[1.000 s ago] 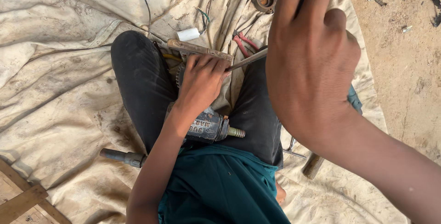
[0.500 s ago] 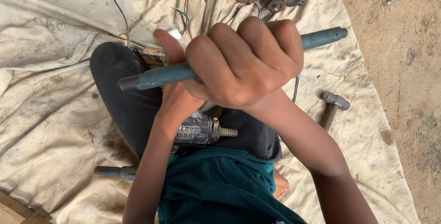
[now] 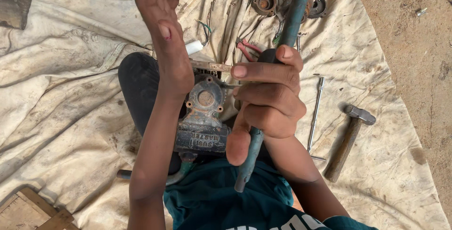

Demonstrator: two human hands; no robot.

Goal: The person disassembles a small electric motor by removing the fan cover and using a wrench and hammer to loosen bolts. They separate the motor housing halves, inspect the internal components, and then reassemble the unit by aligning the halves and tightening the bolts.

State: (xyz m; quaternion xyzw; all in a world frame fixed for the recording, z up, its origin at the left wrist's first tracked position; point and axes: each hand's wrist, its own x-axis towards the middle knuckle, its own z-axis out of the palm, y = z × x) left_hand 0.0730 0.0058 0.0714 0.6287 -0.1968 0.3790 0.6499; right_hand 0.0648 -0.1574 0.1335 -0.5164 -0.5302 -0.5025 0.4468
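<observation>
A rusty grey-blue metal machine housing rests in my lap, between my dark trouser legs. My right hand is closed around a long teal-handled tool that runs from the parts pile down to my shirt, just right of the housing. My left hand is raised above the housing with fingers spread, holding nothing; its wrist crosses the housing's left side.
A dirty white cloth covers the ground. On it lie a hammer, a thin T-handle wrench, red pliers, rusty round parts and a wooden frame. Bare dirt lies to the right.
My left hand has lifted off the housing and opened. My right hand has dropped lower and turned the teal tool from lying across to nearly upright. The housing now shows its round face.
</observation>
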